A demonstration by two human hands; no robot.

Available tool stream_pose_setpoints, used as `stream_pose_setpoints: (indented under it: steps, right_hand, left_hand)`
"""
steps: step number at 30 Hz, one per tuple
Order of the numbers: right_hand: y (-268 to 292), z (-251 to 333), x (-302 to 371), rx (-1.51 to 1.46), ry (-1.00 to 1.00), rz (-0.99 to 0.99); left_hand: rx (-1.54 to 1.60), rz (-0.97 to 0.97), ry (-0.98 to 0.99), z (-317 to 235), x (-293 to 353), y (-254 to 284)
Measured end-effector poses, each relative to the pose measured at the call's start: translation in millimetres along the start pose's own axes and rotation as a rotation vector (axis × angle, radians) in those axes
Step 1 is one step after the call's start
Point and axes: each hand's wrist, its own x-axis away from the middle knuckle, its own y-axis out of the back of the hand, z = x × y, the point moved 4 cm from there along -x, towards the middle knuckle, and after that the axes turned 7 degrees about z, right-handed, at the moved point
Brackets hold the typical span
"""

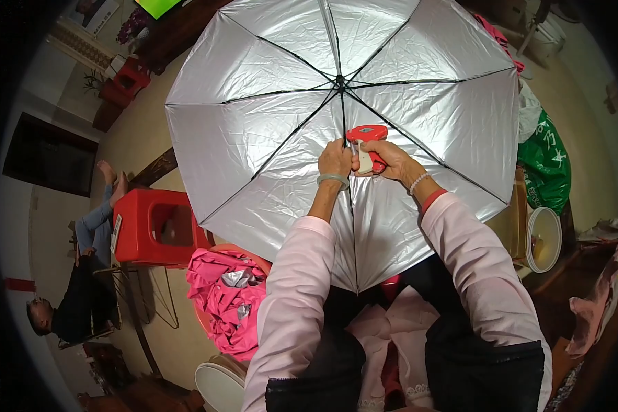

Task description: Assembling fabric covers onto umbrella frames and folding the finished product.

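Note:
An opened umbrella (281,117) spreads before me, its silver lining and dark ribs facing me. In my right hand (391,162) is a red tagging gun (368,132) with a white trigger, the fingers wrapped round its handle. My left hand (334,162) is closed on the umbrella near a rib, below the hub (340,83). The two hands almost meet, with the tool's front end beside the left fingers. What exactly the left fingertips pinch is hidden.
To the left are a red plastic stool (141,230) and a heap of pink fabric (223,295) in a tub. A person (82,295) sits farther left. White buckets stand at the lower left (220,384) and right (544,240), near a green bag (549,165).

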Motion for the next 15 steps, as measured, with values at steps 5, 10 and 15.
stream_pose_setpoints:
  steps: [5,10,15]
  right_hand:
    - [-0.9,-0.4,-1.0,-0.006,-0.001,0.018]
    - [3.7,-1.5,-3.2,0.007,0.015,0.010]
    - [3.9,-2.2,-3.7,0.005,0.013,-0.015]
  left_hand:
    - [-0.007,0.007,0.011,0.6,-0.4,0.4]
    - [0.006,-0.011,0.004,0.9,0.4,-0.9]
    - [-0.013,-0.007,0.014,1.3,0.3,-0.4]
